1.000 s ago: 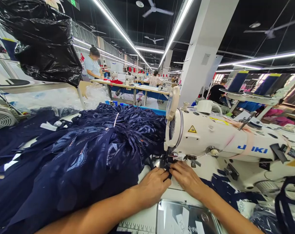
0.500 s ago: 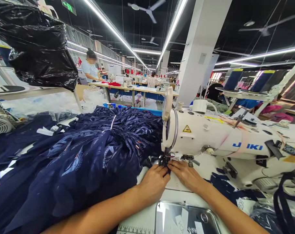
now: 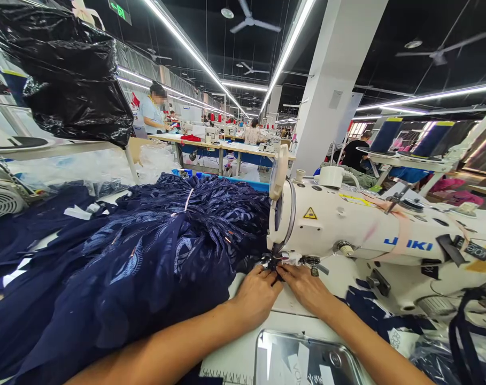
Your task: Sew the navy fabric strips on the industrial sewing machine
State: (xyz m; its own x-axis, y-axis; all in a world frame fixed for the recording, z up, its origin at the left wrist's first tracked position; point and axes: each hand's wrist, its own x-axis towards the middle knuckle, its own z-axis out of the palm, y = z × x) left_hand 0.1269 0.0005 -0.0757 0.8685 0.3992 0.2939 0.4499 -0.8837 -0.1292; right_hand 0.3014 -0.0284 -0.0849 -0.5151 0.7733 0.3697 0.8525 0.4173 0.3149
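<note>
At the needle end of a white sewing machine [image 3: 331, 214], my left hand [image 3: 256, 297] and my right hand [image 3: 305, 286] are close together, fingertips almost meeting. Both have their fingers closed on a small piece of dark fabric [image 3: 278, 276] under the presser foot. Most of this piece is hidden by the fingers and the foot. Left of the machine lies a big heap of navy garments [image 3: 158, 251] with lighter blue patterning, gathered by a white tie [image 3: 189, 199]. My left forearm lies across its near edge.
A metal tray [image 3: 307, 358] with white labels is set near me, between my forearms. Navy scraps [image 3: 367, 305] lie right of my right arm. Thread cones [image 3: 387, 136] stand behind the machine. A black plastic bag [image 3: 74, 80] hangs upper left. People work at tables farther back.
The view has shifted slightly. My left hand's fingertips have moved slightly forward, nearer the presser foot; less dark fabric shows between the hands. The right hand stays almost in place.
</note>
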